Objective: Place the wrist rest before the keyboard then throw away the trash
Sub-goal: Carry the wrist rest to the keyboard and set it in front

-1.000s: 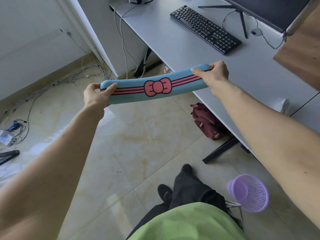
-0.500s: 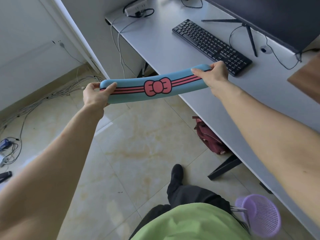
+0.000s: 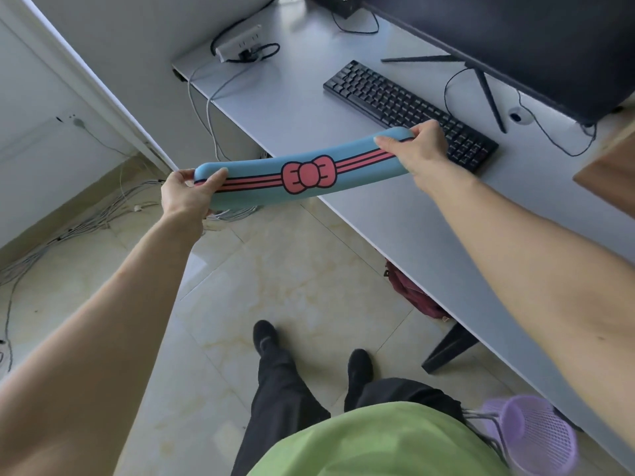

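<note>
A long blue wrist rest (image 3: 268,180) with pink stripes and a pink bow is held in the air by both hands. My left hand (image 3: 187,194) grips its left end over the floor. My right hand (image 3: 417,149) grips its right end above the grey desk (image 3: 395,214), just in front of the black keyboard (image 3: 395,101). The keyboard lies diagonally on the desk under the dark monitor (image 3: 515,39). A purple mesh trash basket (image 3: 536,438) stands on the floor at the lower right. No trash is visible.
A power strip (image 3: 240,48) and cables lie at the desk's far corner. A dark red bag (image 3: 412,293) sits under the desk beside a black desk leg (image 3: 446,348). Cables (image 3: 86,218) trail along the floor by the wall. A wooden panel (image 3: 611,166) is at right.
I have stepped toward the desk, and both hands have carried the wrist rest closer to the keyboard. Its right end is over the desk top near the keyboard's front edge.
</note>
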